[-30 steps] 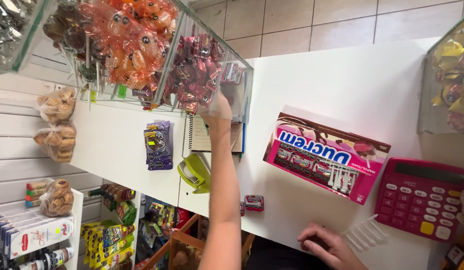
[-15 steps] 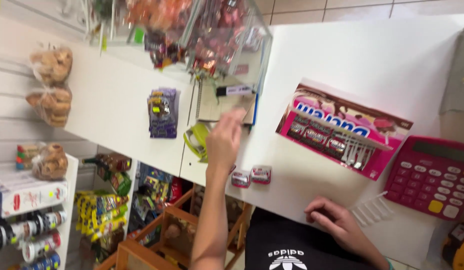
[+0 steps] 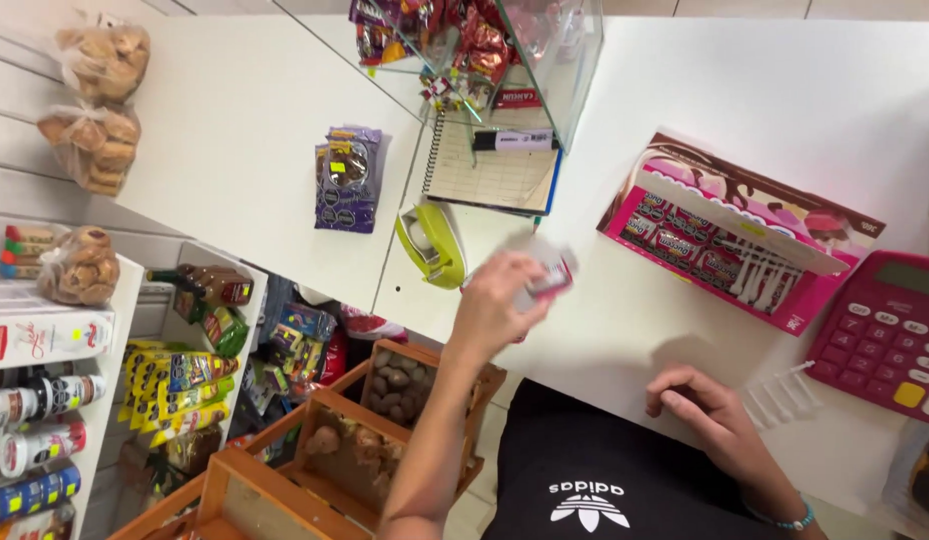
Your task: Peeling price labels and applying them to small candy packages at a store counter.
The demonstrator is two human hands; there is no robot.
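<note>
Red-and-white packets point(image 3: 547, 272) sit pinched in my raised left hand point(image 3: 500, 300), just left of the pink box point(image 3: 730, 245); right hand point(image 3: 710, 410) rests flat, empty.

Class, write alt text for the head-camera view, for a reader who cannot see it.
Over a white counter, a person's left hand holds a small red-and-white packet, blurred, while the right hand rests flat on the counter. Around them are a pink display box of sweets, a pink calculator, a green tape dispenser and a spiral notebook.
</note>
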